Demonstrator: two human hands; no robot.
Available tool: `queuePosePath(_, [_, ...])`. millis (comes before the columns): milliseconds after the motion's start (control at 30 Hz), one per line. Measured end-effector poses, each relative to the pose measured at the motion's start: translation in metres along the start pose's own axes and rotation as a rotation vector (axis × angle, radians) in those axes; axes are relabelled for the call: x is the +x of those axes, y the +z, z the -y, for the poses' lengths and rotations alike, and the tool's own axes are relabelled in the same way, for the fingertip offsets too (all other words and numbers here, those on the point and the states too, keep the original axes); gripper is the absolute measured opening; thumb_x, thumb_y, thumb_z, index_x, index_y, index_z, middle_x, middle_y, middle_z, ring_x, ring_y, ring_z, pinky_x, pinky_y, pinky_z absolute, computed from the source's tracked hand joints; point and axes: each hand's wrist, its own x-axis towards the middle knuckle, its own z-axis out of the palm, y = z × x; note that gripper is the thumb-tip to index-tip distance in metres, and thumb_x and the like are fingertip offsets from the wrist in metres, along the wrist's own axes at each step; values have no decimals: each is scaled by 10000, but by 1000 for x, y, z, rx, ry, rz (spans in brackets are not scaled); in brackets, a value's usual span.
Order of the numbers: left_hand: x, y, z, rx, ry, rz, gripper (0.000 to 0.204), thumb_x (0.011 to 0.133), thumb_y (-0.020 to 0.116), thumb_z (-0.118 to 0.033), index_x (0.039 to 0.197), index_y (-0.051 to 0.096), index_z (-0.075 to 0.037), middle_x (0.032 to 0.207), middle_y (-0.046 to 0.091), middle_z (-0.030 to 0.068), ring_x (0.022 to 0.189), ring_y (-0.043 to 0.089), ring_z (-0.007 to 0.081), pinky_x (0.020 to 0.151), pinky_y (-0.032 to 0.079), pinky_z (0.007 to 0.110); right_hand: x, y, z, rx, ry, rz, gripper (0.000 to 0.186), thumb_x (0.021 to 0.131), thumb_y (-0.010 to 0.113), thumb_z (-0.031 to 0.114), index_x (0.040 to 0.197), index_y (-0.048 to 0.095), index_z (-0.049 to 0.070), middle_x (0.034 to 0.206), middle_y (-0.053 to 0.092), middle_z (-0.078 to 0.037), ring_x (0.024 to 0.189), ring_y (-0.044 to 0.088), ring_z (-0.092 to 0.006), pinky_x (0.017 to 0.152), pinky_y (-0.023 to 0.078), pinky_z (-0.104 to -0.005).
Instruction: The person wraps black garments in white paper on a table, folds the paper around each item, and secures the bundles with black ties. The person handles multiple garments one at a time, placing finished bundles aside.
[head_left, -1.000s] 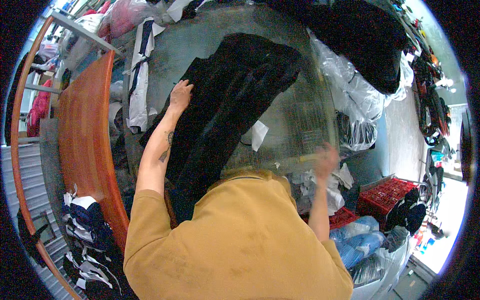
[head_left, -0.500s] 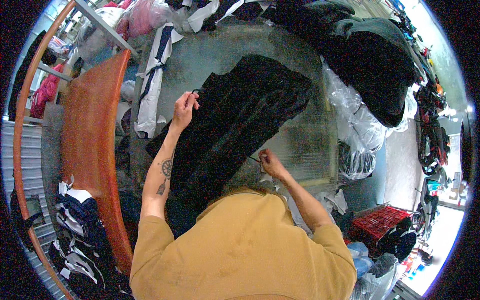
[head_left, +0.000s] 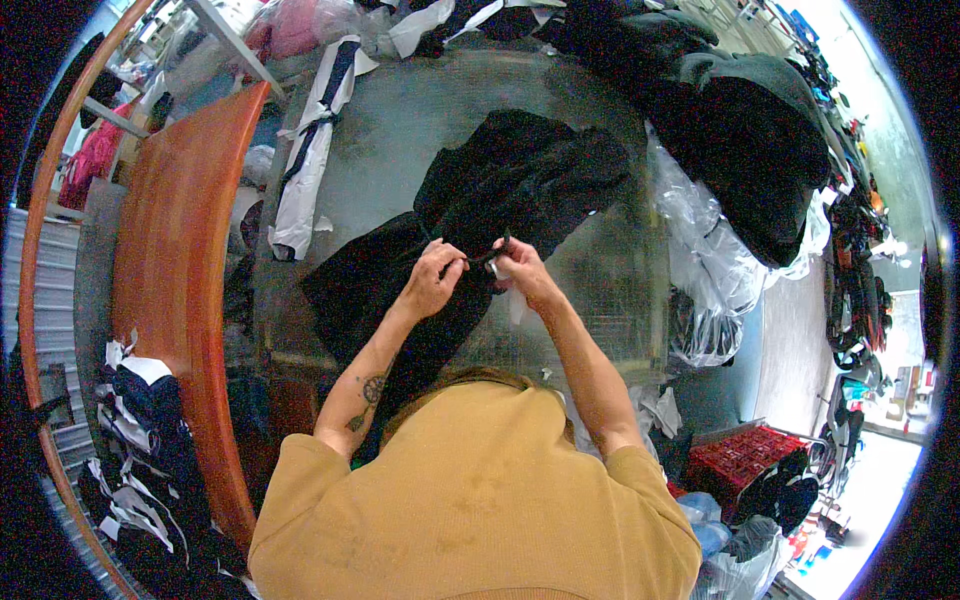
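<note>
A bundle of black cloth (head_left: 530,165) lies slantwise on the grey table (head_left: 395,95), gathered in at its middle. My left hand (head_left: 432,282) is over the gathered part, its fingers pinched on a thin dark strip (head_left: 482,258). Close beside it, my right hand (head_left: 525,274) is also closed on the strip, and a short end sticks up above its fingers. A small white scrap (head_left: 516,303) shows just under the right hand. Where the strip runs beneath the cloth is hidden.
A narrow white-and-navy roll (head_left: 318,135) lies at the table's left. Beyond it stands an orange-brown panel (head_left: 180,240). Large dark bundles (head_left: 745,130) and clear plastic wrap (head_left: 700,265) crowd the right edge. A red crate (head_left: 745,460) sits at lower right.
Both hands have come together over the cloth, the left moving down and right, the right moving up. The cloth's middle is now drawn in narrower.
</note>
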Motion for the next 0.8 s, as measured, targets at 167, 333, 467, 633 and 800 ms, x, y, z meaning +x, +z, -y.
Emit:
queuePosePath(167, [-11,6,5,133,319,378,47,896,657,-96,873,690,-120,889,633,53,1006,607,283,1139,332,529,32,-15,11,45,219,-39,168,926,666,108,1070,579,104,790,628,-33,566,523,-104,502,422,-270])
queuePosePath(333, [-13,8,5,183,372,571,183,894,661,-108,1061,709,-168,888,630,43,978,618,275,1155,300,569,32,-34,18,-9,291,83,186,915,688,118,1053,568,87,792,628,-25,563,511,-86,494,411,-261])
queuePosePath(467, [-20,14,9,66,135,550,187,918,666,-135,1103,694,-148,939,709,44,1008,662,278,1164,287,597,21,-35,31,-222,315,80,174,881,723,138,1023,645,74,842,668,-27,603,579,-106,529,463,-269])
queuePosePath(633, [-18,52,11,145,-118,150,430,837,772,-221,1187,574,-70,996,690,151,1089,607,390,988,447,487,38,-21,19,-465,185,327,277,861,743,261,1014,724,31,893,716,-46,790,655,-161,688,537,-345])
queuePosePath(800, [-21,74,16,102,95,-53,308,795,759,-146,1076,643,-94,969,703,105,952,667,341,972,457,504,21,-29,-3,-459,181,214,139,940,701,196,948,703,57,833,675,4,699,622,-103,589,504,-297])
